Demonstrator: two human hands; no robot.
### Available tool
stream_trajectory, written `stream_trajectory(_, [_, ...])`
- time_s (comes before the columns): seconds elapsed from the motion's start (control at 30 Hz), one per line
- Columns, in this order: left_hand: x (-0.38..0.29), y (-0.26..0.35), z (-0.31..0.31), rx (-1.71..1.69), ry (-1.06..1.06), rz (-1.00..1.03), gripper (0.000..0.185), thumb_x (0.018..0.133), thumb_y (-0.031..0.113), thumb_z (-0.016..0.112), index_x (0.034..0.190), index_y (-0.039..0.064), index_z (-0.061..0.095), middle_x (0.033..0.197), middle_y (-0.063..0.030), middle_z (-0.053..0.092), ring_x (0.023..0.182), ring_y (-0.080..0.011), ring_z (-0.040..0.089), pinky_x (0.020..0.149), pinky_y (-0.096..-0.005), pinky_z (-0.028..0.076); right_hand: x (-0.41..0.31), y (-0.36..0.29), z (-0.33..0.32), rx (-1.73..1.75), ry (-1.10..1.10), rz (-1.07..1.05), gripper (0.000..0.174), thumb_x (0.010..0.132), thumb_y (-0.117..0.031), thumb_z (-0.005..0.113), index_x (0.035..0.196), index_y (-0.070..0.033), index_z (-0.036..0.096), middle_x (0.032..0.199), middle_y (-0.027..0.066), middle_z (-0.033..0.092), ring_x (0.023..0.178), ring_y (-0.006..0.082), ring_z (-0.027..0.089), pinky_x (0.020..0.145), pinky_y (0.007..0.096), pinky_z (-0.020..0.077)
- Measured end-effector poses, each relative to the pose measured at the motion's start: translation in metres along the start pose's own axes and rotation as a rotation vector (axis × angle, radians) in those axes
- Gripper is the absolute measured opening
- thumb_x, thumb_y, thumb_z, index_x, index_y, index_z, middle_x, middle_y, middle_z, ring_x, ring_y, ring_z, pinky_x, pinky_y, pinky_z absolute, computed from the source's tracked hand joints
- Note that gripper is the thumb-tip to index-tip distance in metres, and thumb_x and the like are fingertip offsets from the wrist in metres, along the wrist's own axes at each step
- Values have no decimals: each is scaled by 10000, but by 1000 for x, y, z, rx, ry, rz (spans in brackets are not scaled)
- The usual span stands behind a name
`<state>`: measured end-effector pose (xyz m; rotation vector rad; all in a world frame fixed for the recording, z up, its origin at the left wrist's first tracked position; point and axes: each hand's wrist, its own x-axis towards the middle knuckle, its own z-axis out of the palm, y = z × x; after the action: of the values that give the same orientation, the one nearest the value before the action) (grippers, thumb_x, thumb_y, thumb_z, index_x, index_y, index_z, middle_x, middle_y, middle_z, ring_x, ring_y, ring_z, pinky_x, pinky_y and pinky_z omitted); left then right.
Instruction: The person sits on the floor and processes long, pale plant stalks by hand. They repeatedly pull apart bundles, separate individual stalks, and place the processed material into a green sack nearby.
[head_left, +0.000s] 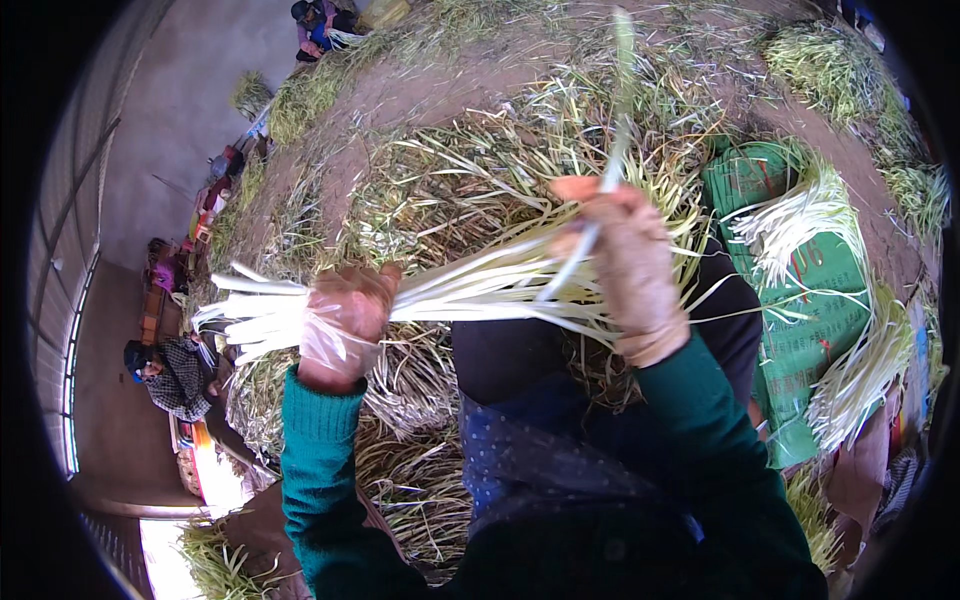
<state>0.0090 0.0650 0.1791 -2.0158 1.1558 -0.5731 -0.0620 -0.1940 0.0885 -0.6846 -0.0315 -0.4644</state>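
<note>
My left hand, in a clear plastic glove, grips a bunch of long, pale leafy stalks that look like blanched garlic chives. Their white ends stick out to the left, and the yellow-green leaves spread right across my lap. Over those leaves, my right hand, in a tan glove with orange fingertips, pinches a single long leaf. This leaf runs upward past my fingers and is blurred at its tip. Some of the bunch's right end is hidden behind the right hand.
A heap of loose leaves covers the ground before me. On my right, a green printed sack carries sorted white-stemmed bunches. One person sits at left, another at the far top. More greens lie at upper right.
</note>
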Motion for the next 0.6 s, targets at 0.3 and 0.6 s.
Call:
stream_trajectory(0.3, [-51,8,41,0,-27,-93,58,901,125,554,860,125,595,571,12,471,516,-116,461,453,-273,395,-6,-60,-133,-259,304,-168,180,943,-161,548,982,2,614,956,86,660,561,76,519,535,214,460])
stream_trajectory(0.6, [-80,-36,34,177,33,-440,89,860,122,606,915,152,543,720,-33,555,588,-177,563,584,-339,512,-31,-52,-181,-1110,289,352,228,899,-235,623,997,-32,653,925,96,687,615,154,649,573,284,527])
